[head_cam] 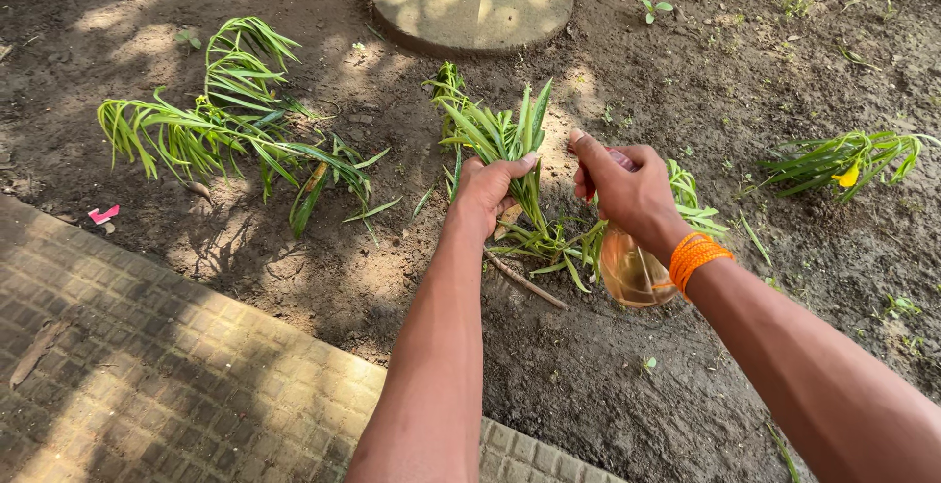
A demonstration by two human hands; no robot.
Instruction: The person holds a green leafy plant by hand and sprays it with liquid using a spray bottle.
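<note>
Left of the small green plant, well apart from it, a bushier plant with long drooping leaves spreads over the dark soil, and a scrap of pink litter lies further left still, near the edge of the grey paving that runs across the lower left corner. The left hand reaches up from the bottom of the view on a nearly straight forearm; its fingers are curled around a bunch of the small plant's narrow leaves and pressed together on them, the thumb lying over the blades and holding them upright. Behind that plant, a round concrete base sits around a thin trunk. Just right of the plant, the right hand comes in from the lower right with the wrist bent, clasped on the top of a clear amber spray bottle that hangs below the palm, the forefinger stretched toward the leaves. Orange thread bands wrap that wrist. Well to the right of the plant lies another leafy plant with a yellow flower.
</note>
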